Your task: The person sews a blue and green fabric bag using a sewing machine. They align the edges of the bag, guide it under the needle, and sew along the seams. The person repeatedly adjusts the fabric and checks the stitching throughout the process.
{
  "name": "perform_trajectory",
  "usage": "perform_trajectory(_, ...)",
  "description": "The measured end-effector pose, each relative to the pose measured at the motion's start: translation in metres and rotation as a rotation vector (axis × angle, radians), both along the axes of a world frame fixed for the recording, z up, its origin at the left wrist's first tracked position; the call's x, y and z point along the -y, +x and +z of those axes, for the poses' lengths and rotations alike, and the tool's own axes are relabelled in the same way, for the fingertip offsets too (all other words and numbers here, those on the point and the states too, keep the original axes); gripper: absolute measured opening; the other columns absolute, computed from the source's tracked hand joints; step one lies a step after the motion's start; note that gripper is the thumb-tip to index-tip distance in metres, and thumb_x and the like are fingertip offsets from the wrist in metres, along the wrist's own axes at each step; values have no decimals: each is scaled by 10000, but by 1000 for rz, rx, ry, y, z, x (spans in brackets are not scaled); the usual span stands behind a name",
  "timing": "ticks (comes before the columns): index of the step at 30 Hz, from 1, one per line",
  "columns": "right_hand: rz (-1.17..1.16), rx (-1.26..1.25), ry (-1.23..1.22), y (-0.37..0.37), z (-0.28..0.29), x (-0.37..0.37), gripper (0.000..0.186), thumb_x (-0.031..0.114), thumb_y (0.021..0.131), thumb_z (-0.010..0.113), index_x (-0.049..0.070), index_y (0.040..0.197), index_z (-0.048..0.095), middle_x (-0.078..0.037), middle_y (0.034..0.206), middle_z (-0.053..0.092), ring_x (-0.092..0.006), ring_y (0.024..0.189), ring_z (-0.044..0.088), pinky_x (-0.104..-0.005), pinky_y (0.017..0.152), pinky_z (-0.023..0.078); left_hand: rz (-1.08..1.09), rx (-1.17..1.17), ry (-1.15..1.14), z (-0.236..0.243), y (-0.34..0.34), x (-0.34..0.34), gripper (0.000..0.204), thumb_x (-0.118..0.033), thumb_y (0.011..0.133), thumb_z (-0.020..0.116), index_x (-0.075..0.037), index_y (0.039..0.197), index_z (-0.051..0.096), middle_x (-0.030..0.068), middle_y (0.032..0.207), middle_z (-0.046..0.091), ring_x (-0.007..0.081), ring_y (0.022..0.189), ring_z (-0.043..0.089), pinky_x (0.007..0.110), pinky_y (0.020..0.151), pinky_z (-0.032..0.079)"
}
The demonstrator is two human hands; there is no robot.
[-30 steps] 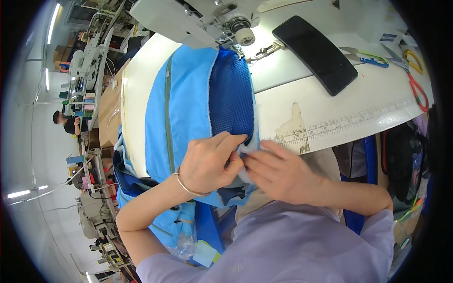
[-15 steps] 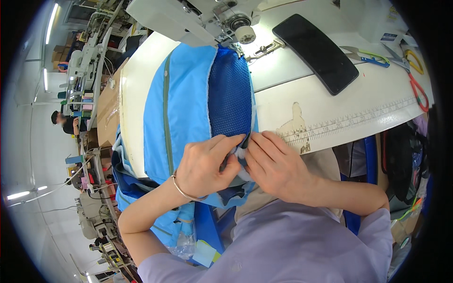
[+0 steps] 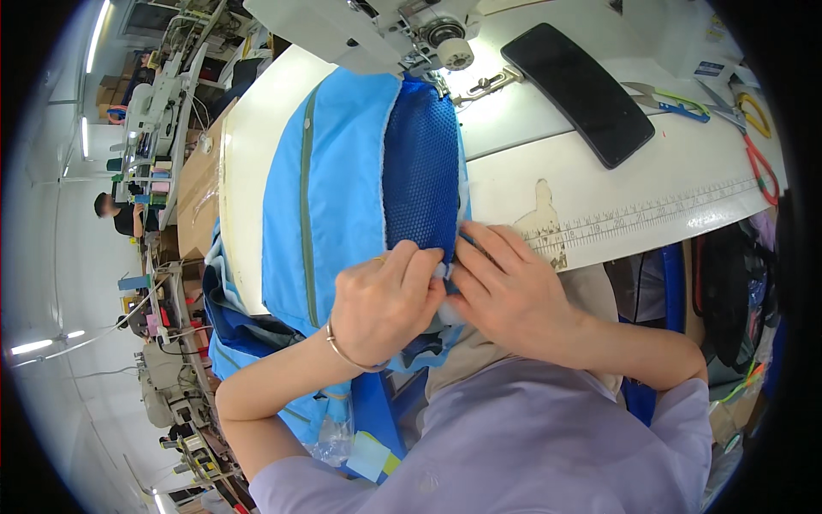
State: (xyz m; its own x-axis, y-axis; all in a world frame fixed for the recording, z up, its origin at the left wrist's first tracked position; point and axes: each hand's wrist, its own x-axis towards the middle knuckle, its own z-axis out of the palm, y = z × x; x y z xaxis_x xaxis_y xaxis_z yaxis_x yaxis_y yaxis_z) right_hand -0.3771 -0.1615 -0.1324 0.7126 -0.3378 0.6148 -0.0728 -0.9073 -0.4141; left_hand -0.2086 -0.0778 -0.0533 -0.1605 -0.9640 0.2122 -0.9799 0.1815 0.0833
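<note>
A light blue fabric piece (image 3: pixel 342 171) with a dark grey-green strip lies on the white sewing table, its far end under the head of a sewing machine (image 3: pixel 428 43). Along its right side runs a dark blue mesh panel (image 3: pixel 421 176). My left hand (image 3: pixel 385 300), a bangle on its wrist, pinches the near edge of the mesh and blue cloth. Close beside it my right hand (image 3: pixel 509 283) grips the same edge, fingers curled. A bit of whitish material shows between the hands; its kind is hard to make out. The rest of the cloth hangs toward my lap.
A black phone (image 3: pixel 578 94) lies right of the machine head. Beyond it are thread snips (image 3: pixel 672 101) and red-and-yellow-handled scissors (image 3: pixel 745 128). A printed ruler scale (image 3: pixel 642 212) runs along the table's near edge. At far left a person (image 3: pixel 124 214) is near other machines.
My left hand's fingers have closed in tighter on the fabric edge, and my left wrist has shifted slightly right. The right hand has hardly moved. The whole view has shifted a little.
</note>
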Motion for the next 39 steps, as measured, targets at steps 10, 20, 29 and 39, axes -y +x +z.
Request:
perform_trajectory(10,7,38,-66,-8,-1,28,351,92,759,703,-83,1063,690,-182,1106,664,-336,1105,620,-422,985,513,-39,-167,144,-3,7,3,187,-85,802,734,-25,979,725,78,750,610,249,567,627,372,519,499)
perform_trajectory(20,36,67,86,-9,2,32,318,92,778,761,-34,1062,696,-132,1083,673,-304,1099,626,-418,970,515,-33,-296,186,3,26,20,311,-9,873,672,-35,1174,748,98,752,669,241,580,632,339,540,498)
perform_trajectory(29,33,62,91,-11,-1,31,389,61,753,741,-35,1125,680,-135,1104,668,-305,1087,631,-414,953,527,-206,-1,-54,-13,36,50,403,-27,743,773,-106,1138,760,53,1040,732,207,748,708,313,617,568)
perform_trajectory(39,25,58,-34,-6,2,31,322,99,770,716,-8,1072,684,-135,1098,652,-289,1074,635,-397,904,545,-183,-101,-112,-22,42,41,398,-3,782,772,-111,1165,775,42,969,742,206,700,664,311,583,528)
